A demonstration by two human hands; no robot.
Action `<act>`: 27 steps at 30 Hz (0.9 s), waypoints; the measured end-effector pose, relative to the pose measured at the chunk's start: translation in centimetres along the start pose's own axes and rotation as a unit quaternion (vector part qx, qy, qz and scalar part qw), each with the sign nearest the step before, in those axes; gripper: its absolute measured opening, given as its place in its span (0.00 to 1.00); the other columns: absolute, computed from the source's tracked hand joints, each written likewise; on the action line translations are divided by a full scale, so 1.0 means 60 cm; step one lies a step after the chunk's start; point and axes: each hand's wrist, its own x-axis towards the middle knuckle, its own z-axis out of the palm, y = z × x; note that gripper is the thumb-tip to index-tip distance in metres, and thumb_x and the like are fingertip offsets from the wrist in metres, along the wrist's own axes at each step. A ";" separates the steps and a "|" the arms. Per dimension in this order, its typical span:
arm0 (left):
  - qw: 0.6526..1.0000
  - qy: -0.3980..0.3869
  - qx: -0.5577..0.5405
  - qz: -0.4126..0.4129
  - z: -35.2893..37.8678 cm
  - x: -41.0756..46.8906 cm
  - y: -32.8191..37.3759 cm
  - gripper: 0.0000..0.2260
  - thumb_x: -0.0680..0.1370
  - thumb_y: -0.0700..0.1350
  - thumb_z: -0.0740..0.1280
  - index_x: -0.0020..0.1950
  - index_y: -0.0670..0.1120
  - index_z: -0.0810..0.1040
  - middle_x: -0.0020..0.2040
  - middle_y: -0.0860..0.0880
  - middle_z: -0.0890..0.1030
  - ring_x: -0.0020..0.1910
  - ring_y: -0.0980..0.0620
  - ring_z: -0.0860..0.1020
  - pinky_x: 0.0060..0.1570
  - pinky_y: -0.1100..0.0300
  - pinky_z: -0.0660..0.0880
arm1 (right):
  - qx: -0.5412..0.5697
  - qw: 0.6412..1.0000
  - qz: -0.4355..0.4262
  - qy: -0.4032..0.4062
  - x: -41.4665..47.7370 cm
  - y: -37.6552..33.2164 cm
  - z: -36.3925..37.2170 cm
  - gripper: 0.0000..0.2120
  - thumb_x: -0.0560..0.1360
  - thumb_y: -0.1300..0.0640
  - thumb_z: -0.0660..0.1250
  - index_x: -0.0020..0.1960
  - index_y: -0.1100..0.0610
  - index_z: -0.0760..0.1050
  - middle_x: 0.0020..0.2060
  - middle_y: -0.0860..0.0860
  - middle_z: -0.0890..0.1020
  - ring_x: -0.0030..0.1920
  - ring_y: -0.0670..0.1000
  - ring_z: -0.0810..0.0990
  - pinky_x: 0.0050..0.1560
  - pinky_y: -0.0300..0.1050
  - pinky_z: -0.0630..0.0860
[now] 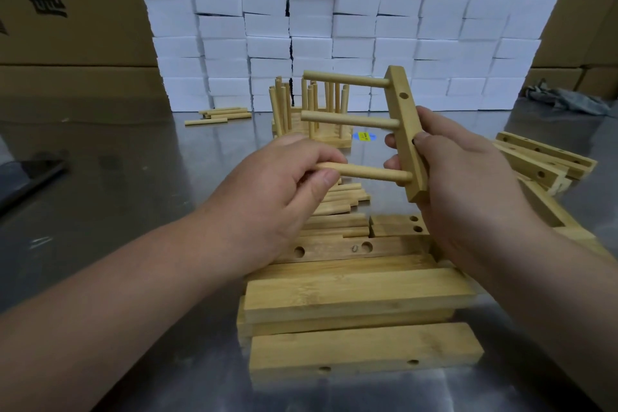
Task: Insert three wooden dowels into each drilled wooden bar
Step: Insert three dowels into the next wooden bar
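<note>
Left side open across the bare shiny steel tabletop (pixel 133 177) out to the dark flat object (pixel 30 174) at its edge; centre blocked by the stack of pale drilled wooden bars (pixel 351 298), finished bars with upright dowels (pixel 301 110) behind, loose drilled bars (pixel 545 160) on the right, wall of white foam blocks (pixel 368 10) closing the back.

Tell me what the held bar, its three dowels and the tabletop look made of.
Bar: pale wood, possibly bamboo by its fine straight grain, bare and sanded. Dowels: same pale wood, smooth, matte, unpainted. Tabletop: probably stainless steel, grey and brushed, with blurred reflections of the boxes behind.
</note>
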 end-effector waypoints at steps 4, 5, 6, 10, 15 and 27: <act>1.000 -0.001 0.021 -0.003 0.004 -0.001 -0.001 0.08 0.79 0.44 0.59 0.54 0.53 0.76 0.39 0.62 0.70 0.44 0.68 0.69 0.42 0.78 0.63 | 0.020 1.000 -0.007 0.007 0.000 0.001 0.001 0.18 0.76 0.59 0.54 0.58 0.43 0.75 0.37 0.41 0.84 0.44 0.49 0.80 0.39 0.44 0.70; 1.000 0.000 0.023 -0.005 0.005 0.000 -0.001 0.09 0.79 0.45 0.59 0.54 0.52 0.77 0.39 0.62 0.70 0.44 0.69 0.69 0.42 0.78 0.63 | 0.023 1.000 -0.011 0.006 0.001 0.001 0.002 0.18 0.76 0.59 0.54 0.54 0.41 0.77 0.37 0.41 0.84 0.43 0.50 0.79 0.40 0.45 0.70; 1.000 0.002 0.023 -0.005 0.005 0.000 -0.001 0.08 0.79 0.45 0.59 0.53 0.52 0.77 0.38 0.62 0.70 0.43 0.69 0.69 0.41 0.78 0.63 | 0.027 1.000 -0.014 0.003 0.001 0.001 0.003 0.18 0.76 0.59 0.54 0.48 0.40 0.79 0.36 0.42 0.84 0.41 0.50 0.78 0.41 0.46 0.71; 1.000 -0.006 0.011 -0.022 0.005 -0.001 0.004 0.07 0.77 0.51 0.56 0.48 0.59 0.72 0.35 0.62 0.71 0.41 0.67 0.69 0.38 0.76 0.63 | 0.024 1.000 -0.019 -0.004 0.001 0.003 0.005 0.21 0.76 0.59 0.53 0.40 0.41 0.80 0.34 0.44 0.82 0.39 0.50 0.75 0.49 0.53 0.74; 0.998 -0.007 -0.029 -0.059 0.004 -0.002 0.012 0.05 0.73 0.54 0.56 0.39 0.62 0.70 0.33 0.60 0.73 0.39 0.64 0.72 0.34 0.74 0.65 | 0.028 0.999 -0.030 -0.003 -0.001 -0.003 0.004 0.23 0.77 0.60 0.53 0.39 0.39 0.81 0.34 0.44 0.82 0.39 0.47 0.76 0.54 0.53 0.74; 0.994 -0.018 -0.043 -0.096 0.007 -0.004 0.009 0.12 0.71 0.57 0.53 0.35 0.57 0.73 0.33 0.54 0.76 0.41 0.61 0.72 0.35 0.70 0.67 | 0.007 0.999 -0.028 -0.032 -0.002 -0.002 0.007 0.20 0.79 0.60 0.52 0.65 0.48 0.73 0.32 0.42 0.81 0.42 0.47 0.76 0.56 0.49 0.69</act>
